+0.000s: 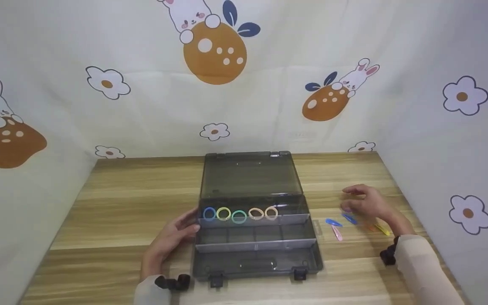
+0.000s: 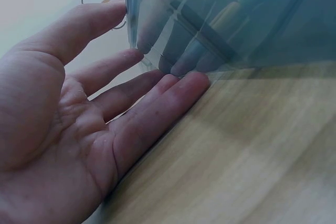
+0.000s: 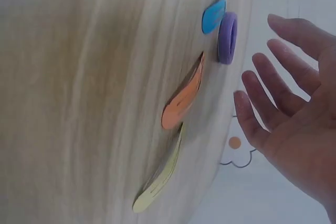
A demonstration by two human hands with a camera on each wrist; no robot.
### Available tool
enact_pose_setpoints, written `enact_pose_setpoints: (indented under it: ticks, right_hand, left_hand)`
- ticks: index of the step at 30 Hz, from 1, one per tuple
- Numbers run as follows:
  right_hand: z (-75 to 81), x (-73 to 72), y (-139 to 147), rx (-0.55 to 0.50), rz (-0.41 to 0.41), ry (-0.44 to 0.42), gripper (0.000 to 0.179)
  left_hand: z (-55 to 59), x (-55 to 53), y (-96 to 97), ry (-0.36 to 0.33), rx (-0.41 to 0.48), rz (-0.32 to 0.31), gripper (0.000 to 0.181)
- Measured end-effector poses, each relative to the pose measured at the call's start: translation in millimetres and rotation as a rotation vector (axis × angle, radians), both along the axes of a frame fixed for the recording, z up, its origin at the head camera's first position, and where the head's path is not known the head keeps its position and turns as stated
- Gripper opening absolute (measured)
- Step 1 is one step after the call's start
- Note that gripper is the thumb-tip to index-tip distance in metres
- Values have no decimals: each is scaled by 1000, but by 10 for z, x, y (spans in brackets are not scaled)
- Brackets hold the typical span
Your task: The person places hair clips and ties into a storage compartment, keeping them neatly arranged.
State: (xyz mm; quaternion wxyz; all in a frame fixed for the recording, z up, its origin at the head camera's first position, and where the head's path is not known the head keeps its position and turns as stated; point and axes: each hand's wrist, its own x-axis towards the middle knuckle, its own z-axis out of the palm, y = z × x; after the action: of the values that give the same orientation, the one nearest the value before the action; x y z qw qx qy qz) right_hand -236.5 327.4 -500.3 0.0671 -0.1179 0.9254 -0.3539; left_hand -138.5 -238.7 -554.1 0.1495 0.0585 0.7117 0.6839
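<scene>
So on the far left, the person's left hand point(image 1: 171, 238) has its fingers loosely spread and pretty straight, fingertips touching the side of a dark, see-through grey plastic box point(image 1: 256, 260) sitting mid-table. Its clear grey lid point(image 1: 250, 173) is flipped back, away from the person. Along the box's back row, left to right, there's a blue fabric-looking hair ring point(image 1: 204, 214), a yellow one, a green one, then two peach ones, all side by side. Just right of the box, a glossy blue teardrop hair clip point(image 1: 333, 222) lies near a pink teardrop clip point(image 1: 337, 233), with a second blue clip point(image 1: 349, 218) a bit further over. The right hand point(image 1: 367, 205) is above the wood-grain table point(image 1: 134, 182) there, fingers apart and slightly bent. The right wrist view shows a thick purple hair ring point(image 3: 224, 38) right beside a blue clip, can't tell which one. Furthest right are an orange teardrop clip point(image 3: 181, 98) and a yellow teardrop clip point(image 1: 382, 229), near each other.
</scene>
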Motion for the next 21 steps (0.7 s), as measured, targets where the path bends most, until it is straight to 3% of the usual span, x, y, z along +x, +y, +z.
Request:
enact_pose_setpoints:
  ticks: [5,11,14,21]
  right_hand:
    - [-55,-68,64,-17,-1,-49,35]
    - [-63,-80,115,-35,48,-163,52]
    - [-56,-83,148,-45,109,-153,53]
    - [-83,-82,193,-94,155,-154,51]
  left_hand:
    - [-1,-7,4,6,-14,10,72]
    - [16,-10,12,7,-12,22,71]
    - [26,-7,14,12,-10,22,70]
    - [15,11,15,-13,-39,48,69]
